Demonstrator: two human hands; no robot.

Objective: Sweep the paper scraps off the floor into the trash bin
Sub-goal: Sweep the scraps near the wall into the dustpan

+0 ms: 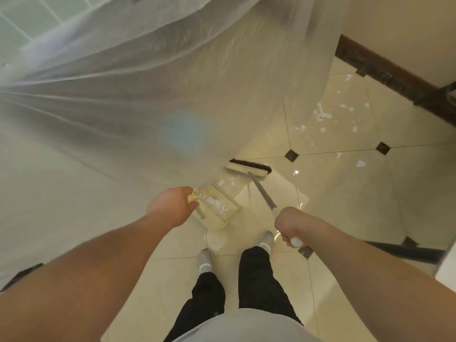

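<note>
My left hand (170,206) grips the top of a cream dustpan's handle (195,196). The dustpan (222,213) stands on the tiled floor just ahead of my feet, with white paper scraps inside it (218,206). My right hand (288,225) grips the grey pole of a broom (262,191). The broom's cream head with dark bristles (249,167) rests on the floor just beyond the dustpan. More white paper scraps (323,116) lie scattered on the floor to the far right. No trash bin shows.
A large sheet of clear plastic (148,95) hangs over the left and centre, reaching down to the dustpan. A dark wooden skirting (394,77) runs along the wall at the right. Cream floor tiles with small black insets (291,155) lie ahead.
</note>
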